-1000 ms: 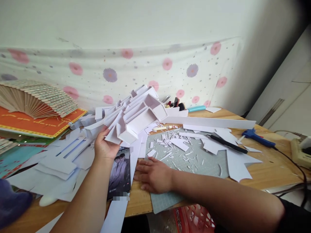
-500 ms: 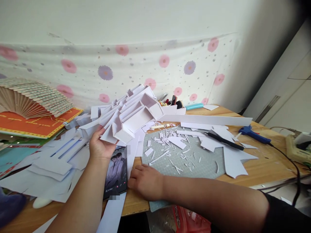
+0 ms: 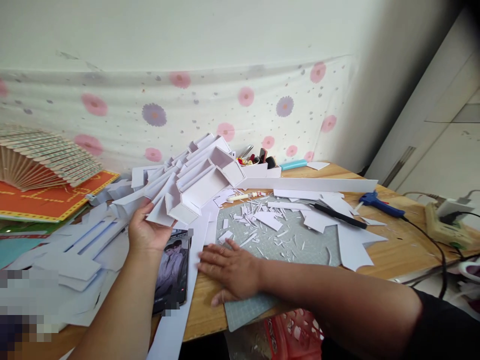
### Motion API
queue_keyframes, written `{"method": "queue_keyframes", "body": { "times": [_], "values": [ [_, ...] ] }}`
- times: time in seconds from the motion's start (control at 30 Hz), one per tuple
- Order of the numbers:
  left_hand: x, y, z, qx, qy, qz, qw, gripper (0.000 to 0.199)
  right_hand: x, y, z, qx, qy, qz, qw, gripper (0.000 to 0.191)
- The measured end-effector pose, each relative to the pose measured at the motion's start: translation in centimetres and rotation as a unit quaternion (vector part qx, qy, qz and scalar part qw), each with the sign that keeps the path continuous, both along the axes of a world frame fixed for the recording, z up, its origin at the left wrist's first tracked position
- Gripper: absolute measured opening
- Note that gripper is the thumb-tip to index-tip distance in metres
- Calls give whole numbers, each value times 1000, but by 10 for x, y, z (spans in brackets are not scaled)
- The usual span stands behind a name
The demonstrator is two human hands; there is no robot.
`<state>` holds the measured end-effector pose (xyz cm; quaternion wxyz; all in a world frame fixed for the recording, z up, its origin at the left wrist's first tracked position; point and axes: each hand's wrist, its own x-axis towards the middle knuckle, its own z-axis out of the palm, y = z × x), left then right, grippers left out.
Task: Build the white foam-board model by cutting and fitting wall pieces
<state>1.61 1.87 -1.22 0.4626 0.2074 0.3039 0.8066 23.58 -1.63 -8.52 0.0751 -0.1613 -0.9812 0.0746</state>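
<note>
My left hand is closed on the near lower edge of a white foam board model, a stepped structure of box-like compartments, tilted over the desk. Under that hand lies a phone with a lit screen, partly covered by my wrist. My right hand rests palm down, fingers spread, over the desk and the left edge of the green cutting mat. It holds nothing. White offcuts and thin slivers litter the mat beyond it. A long white strip runs between the phone and my right hand.
Right of the mat lies a blue glue gun with its cord trailing to a power strip. A black-handled knife lies on scraps. Cut white sheets and a folding fan occupy the left. A red basket stands below.
My right hand has uncurled and spread its fingers flat, beside the phone. My left hand keeps its hold on the model. The whole view has shifted slightly.
</note>
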Motion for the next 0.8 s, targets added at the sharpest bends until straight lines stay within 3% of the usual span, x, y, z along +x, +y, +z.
{"method": "queue_keyframes", "body": {
  "times": [0.2,0.4,0.5,0.63,0.7,0.8],
  "values": [
    [2,0,1,34,7,3,999,32,34,55,-3,-24,-60,-108,992,75],
    [2,-4,6,17,-8,-2,1000,28,55,71,0,52,-28,-199,978,59],
    [1,-5,6,14,-14,1,1000,24,36,75,2,67,-8,-172,983,51],
    [0,-6,5,32,-9,-11,999,20,7,88,-5,45,-28,-142,988,55],
    [-1,-7,6,23,-8,-8,1000,20,6,96,-10,32,-43,-153,987,58],
    [-2,-8,7,11,-10,-2,1000,21,25,106,-15,40,-59,-174,982,56]
  ]
}}
